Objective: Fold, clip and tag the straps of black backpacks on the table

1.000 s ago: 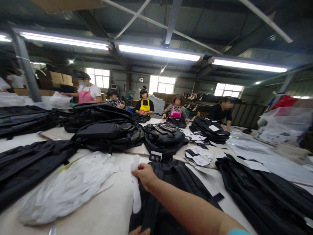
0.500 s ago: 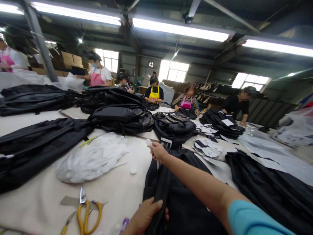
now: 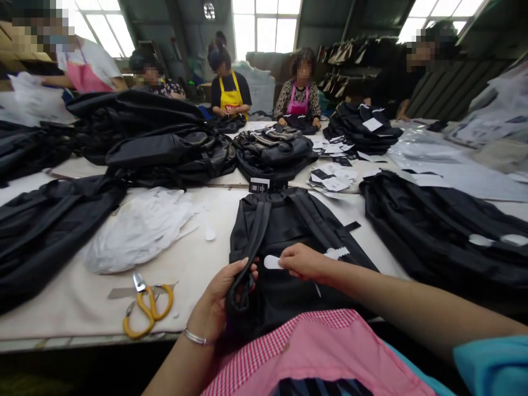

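A black backpack (image 3: 284, 236) lies back-up on the table in front of me, straps running toward me. My left hand (image 3: 218, 300) is closed round the lower end of its left strap (image 3: 247, 264). My right hand (image 3: 303, 261) pinches a white foam strip (image 3: 273, 262), holding it over the backpack's middle, close to the left hand. The strip's other end (image 3: 336, 253) shows past my right wrist.
Yellow-handled scissors (image 3: 147, 309) lie near the table edge at left, beside a heap of white foam sheets (image 3: 138, 228). Black backpacks are stacked at left (image 3: 45, 225), right (image 3: 441, 231) and across the table (image 3: 169, 146). Paper tags (image 3: 332, 179) are scattered. Several people work at the far side.
My right hand drew back from the far end of the backpack toward me with the white strip. My left hand rose onto the strap. The view tilted down.
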`<state>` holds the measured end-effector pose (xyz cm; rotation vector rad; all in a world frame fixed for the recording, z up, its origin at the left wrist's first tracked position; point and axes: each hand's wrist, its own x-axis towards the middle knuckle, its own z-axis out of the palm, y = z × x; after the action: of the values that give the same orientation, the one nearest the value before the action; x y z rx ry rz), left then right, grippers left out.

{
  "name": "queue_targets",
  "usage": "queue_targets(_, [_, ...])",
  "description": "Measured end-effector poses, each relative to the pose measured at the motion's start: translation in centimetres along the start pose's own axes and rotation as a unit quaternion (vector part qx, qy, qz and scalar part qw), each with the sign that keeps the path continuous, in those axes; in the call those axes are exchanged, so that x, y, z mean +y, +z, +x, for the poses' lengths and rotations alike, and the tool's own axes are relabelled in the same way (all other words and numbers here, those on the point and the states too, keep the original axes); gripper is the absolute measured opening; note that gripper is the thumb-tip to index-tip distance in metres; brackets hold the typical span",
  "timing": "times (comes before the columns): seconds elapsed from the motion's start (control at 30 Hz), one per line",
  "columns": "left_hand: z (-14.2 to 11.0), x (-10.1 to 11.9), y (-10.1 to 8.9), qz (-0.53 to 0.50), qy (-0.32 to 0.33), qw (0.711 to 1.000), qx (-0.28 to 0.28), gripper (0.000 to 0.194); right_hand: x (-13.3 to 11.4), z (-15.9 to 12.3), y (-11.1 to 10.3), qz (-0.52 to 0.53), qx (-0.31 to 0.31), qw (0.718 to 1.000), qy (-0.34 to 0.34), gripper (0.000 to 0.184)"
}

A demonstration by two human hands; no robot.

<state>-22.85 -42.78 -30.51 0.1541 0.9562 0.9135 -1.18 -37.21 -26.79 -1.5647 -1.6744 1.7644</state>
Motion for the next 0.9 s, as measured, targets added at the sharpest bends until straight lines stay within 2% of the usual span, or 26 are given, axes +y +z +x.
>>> queue_targets(0.1, [-0.1,-0.1,0.5,0.026,0.005,0.999,0.023,0.017,0.0,0.4,0.7,-0.045,-0.013,0.999,0.004,0.014])
queue_targets(0.27, [0.0,-0.5,1.2,0.112,0.044,0.992,0.028,0.015,-0.9,1.6,1.9,-0.098,-0.010,0.993,-0.056,0.016])
queue_targets(0.33, [0.0,-0.6,1.5,0.136,0.070,0.988,0.030,0.015,-1.0,1.9,2.4,-0.040,-0.041,0.997,-0.044,0.017])
queue_targets(0.4, [-0.1,-0.6,1.6,0.163,0.088,0.982,0.027,0.018,-0.8,1.8,2.8,0.069,-0.092,0.993,-0.009,0.016])
queue_targets(0.5, [-0.3,-0.6,1.6,0.193,0.103,0.976,0.014,0.027,-0.2,1.7,3.0,0.240,-0.163,0.956,0.038,0.021])
queue_targets(0.6, [-0.4,-0.6,1.7,0.229,0.112,0.967,0.005,0.037,0.2,1.8,3.1,0.331,-0.228,0.914,0.063,0.034])
queue_targets(0.67, [-0.5,-0.7,1.9,0.257,0.126,0.958,0.009,0.039,0.3,2.1,3.4,0.335,-0.214,0.914,0.079,0.035])
queue_targets(0.77, [-0.7,-0.8,2.3,0.296,0.160,0.941,0.025,0.036,0.3,2.4,4.4,0.317,-0.144,0.933,0.091,0.029])
queue_targets(0.9, [-1.6,-1.2,2.2,0.313,0.192,0.929,0.041,0.036,0.8,2.6,5.3,0.349,-0.119,0.928,0.058,0.024])
